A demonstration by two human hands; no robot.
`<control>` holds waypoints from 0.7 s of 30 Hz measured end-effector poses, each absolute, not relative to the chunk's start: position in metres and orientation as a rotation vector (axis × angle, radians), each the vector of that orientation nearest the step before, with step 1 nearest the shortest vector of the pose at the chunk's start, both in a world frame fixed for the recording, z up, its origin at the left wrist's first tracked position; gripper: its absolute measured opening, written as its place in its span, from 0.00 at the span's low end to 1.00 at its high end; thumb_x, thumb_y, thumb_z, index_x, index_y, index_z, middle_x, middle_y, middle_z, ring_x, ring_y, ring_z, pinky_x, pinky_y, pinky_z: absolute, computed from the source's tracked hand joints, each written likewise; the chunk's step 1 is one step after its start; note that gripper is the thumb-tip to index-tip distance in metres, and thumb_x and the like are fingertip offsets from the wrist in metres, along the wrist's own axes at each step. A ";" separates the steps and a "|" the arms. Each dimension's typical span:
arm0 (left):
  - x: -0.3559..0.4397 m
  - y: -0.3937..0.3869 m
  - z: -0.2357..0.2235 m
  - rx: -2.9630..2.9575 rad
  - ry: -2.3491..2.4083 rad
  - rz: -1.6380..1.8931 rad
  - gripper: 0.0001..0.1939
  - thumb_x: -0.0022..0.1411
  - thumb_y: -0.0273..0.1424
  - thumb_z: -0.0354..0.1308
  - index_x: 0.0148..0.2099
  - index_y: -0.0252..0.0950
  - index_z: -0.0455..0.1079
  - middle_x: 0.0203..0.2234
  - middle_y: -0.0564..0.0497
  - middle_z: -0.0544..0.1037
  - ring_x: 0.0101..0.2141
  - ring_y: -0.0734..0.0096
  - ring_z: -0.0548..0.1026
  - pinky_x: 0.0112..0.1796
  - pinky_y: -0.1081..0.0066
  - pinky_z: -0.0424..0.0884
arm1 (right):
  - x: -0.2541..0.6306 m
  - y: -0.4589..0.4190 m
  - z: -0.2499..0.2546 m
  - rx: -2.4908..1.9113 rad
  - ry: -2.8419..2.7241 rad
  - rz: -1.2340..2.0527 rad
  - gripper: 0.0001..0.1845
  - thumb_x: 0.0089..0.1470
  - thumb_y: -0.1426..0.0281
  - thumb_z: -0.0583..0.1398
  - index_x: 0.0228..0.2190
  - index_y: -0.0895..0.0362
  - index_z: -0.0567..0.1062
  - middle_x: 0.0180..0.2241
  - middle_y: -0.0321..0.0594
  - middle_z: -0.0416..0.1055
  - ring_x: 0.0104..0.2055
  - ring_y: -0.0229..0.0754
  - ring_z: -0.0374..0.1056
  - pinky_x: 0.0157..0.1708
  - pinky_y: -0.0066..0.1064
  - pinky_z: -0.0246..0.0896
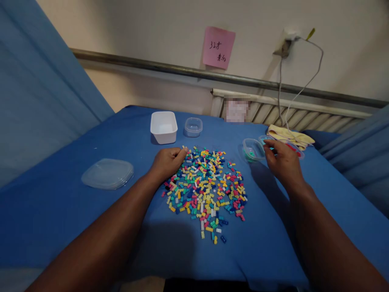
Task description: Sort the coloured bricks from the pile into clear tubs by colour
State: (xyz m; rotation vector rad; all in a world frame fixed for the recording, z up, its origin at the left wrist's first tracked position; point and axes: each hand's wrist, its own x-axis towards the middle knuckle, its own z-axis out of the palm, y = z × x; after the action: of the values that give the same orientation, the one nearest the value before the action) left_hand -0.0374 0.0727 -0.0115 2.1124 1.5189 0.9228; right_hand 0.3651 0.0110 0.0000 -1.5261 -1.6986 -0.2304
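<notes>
A spread pile of small toy building bricks [206, 182] in yellow, green, white, pink and blue lies on the blue cloth. At the pile's upper left edge is my left hand [168, 162], fingers curled and thumb pressed down; whatever they may hold is hidden. My right hand [284, 160] hovers by the clear tubs on the right, fingertips pinched together, their contents too small to make out. The nearest clear tub [254, 150] has green bricks at its bottom. Behind my fingers a second tub [265, 139] shows blue, and another tub [299, 153] holds red bricks, partly covered by my hand.
A white tub [164, 127] and a small clear tub [193, 127] stand behind the pile. Stacked clear lids [107, 174] lie at left. A yellow cloth [288, 136] is at the back right, near a hanging cable [316, 73] and a radiator [267, 111]. Blue curtains flank both sides.
</notes>
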 end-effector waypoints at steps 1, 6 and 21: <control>-0.037 0.072 -0.012 2.108 1.517 0.923 0.30 0.71 0.51 0.51 0.21 0.38 0.61 0.16 0.54 0.61 0.21 0.72 0.59 0.26 0.66 0.47 | 0.359 0.007 0.003 -1.514 -1.688 -0.199 0.17 0.65 0.62 0.60 0.49 0.56 0.81 0.44 0.48 0.82 0.42 0.52 0.78 0.47 0.46 0.73; -0.036 0.072 -0.015 2.085 1.508 0.917 0.30 0.71 0.52 0.51 0.22 0.38 0.63 0.16 0.55 0.61 0.22 0.72 0.59 0.26 0.67 0.47 | 0.300 -0.026 0.020 -1.236 -1.973 0.320 0.10 0.66 0.63 0.63 0.44 0.53 0.81 0.39 0.42 0.82 0.39 0.45 0.77 0.41 0.36 0.72; -0.034 0.071 -0.015 2.107 1.486 0.922 0.30 0.71 0.50 0.51 0.21 0.37 0.60 0.16 0.55 0.59 0.22 0.73 0.58 0.27 0.67 0.47 | 0.228 -0.080 0.045 -0.915 -2.864 0.782 0.07 0.66 0.72 0.61 0.33 0.56 0.76 0.36 0.39 0.76 0.40 0.40 0.69 0.40 0.30 0.59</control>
State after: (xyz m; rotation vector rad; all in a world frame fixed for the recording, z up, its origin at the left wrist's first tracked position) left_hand -0.0344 0.0708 -0.0147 2.1066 1.4860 0.9224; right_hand 0.2285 -0.0803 0.0449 -0.9149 -2.8642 0.7816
